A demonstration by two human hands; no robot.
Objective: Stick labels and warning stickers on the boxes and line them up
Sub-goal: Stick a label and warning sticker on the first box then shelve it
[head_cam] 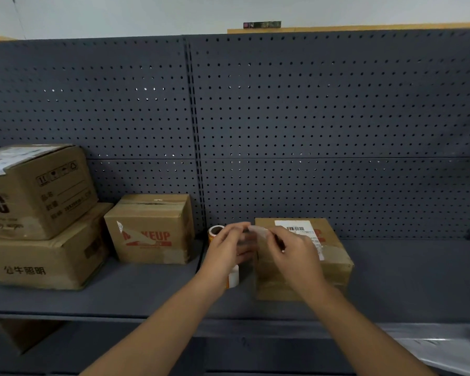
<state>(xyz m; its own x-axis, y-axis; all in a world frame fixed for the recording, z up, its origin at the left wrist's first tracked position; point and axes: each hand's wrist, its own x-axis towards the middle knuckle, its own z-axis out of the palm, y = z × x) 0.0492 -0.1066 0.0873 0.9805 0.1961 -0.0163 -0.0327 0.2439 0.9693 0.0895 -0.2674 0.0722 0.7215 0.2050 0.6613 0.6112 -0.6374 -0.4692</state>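
- Hands meet over the middle of the grey shelf (147,291), just in front of the pegboard back wall (310,118).
- Left hand (229,249): fingers curled, tips up at a pale translucent sticker (258,230) held between both hands. I read it as pinching the left edge, but motion blur hides the exact contact.
- Right hand (292,249): thumb and forefinger pinched on the right side of that same sticker, other fingers curled in.
- Sticker sits in the air, above the near-left corner of the labelled box (334,256). I can't tell if it touches the box.
- Labelled box: on the shelf right of centre, partly behind the right hand. White barcode label (295,227) already on its top, toward the far edge.
- Orange sticker roll (215,232): on the shelf just left of the labelled box, at the far side, mostly hidden by the left hand.
- Second roll, white with orange (233,278): peeks out below the left wrist, nearer to me.
- MAKEUP box (149,229): left of the rolls, against the pegboard, red print on the front, small white triangular sticker at its upper left.
- Far left: two bigger cartons stacked, top carton (36,191) sitting skewed on the bottom carton (46,261), both with black print.
- Clear plastic sheet (445,354): bottom right, below the shelf edge.
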